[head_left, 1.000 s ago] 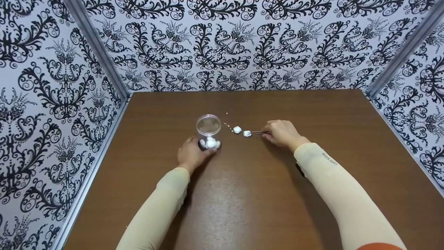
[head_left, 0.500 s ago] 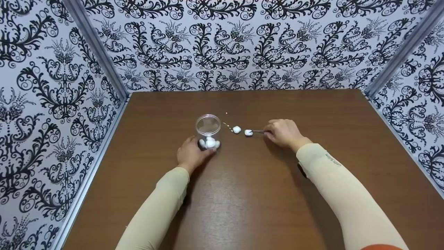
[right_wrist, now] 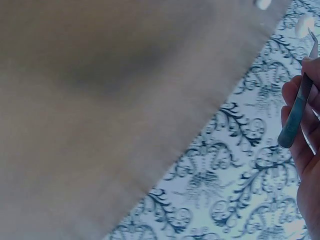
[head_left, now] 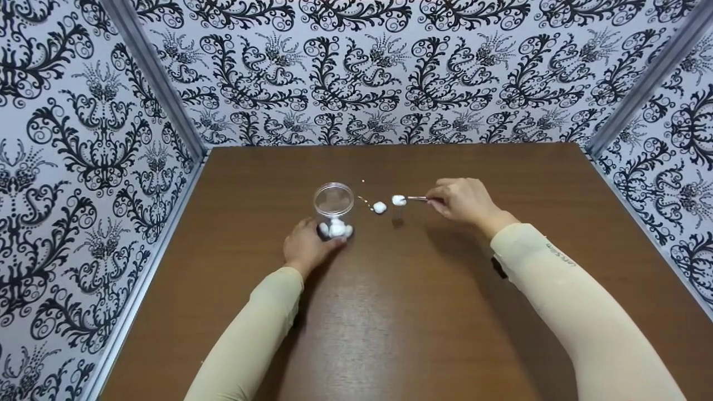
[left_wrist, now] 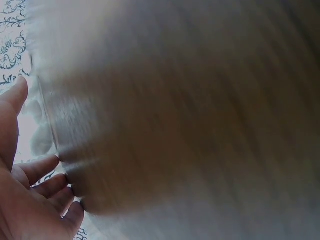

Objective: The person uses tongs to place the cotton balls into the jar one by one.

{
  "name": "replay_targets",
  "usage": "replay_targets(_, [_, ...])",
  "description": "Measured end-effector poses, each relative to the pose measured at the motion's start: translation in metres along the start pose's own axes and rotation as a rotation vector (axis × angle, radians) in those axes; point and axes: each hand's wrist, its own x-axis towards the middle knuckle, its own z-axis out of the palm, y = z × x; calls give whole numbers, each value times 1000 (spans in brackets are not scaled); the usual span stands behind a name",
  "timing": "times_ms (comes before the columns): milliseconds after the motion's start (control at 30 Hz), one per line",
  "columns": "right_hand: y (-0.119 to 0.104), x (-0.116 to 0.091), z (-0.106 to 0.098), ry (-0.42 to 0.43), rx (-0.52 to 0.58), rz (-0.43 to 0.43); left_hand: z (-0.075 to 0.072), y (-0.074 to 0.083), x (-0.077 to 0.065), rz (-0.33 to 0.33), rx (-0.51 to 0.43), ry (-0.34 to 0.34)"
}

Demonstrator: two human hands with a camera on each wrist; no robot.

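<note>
My left hand (head_left: 308, 245) grips the lower part of a clear round jar (head_left: 334, 201) standing on the table. Several white cotton balls (head_left: 337, 228) lie in its bottom; the left wrist view shows the thumb and fingertips (left_wrist: 59, 159) spread around the jar's base. To the right, my right hand (head_left: 462, 201) pinches metal tweezers (right_wrist: 300, 102) between thumb and fingers. Their tips point left and clasp one cotton ball (head_left: 398, 200) in the air, its shadow falling on the table below. Another cotton ball (head_left: 379, 207) lies on the wood between the jar and the tweezers.
A trail of tiny pale specks (head_left: 365, 201) runs along the brown table (head_left: 384, 312) beside the jar. Walls (head_left: 379, 72) with black scroll patterning enclose the back and both sides, with grey posts at the corners.
The right hand has raised the tweezers with the pinched cotton ball off the table and slightly away from the body. The left hand and jar stay put.
</note>
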Motion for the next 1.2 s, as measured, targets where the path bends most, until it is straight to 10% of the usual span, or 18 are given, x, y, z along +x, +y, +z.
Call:
replay_targets(600, [-55, 76, -15, 37, 11, -122, 0, 0, -1, 9, -29, 24])
replay_targets(1200, [-75, 90, 12, -34, 34, -130, 2, -1, 1, -6, -16, 14])
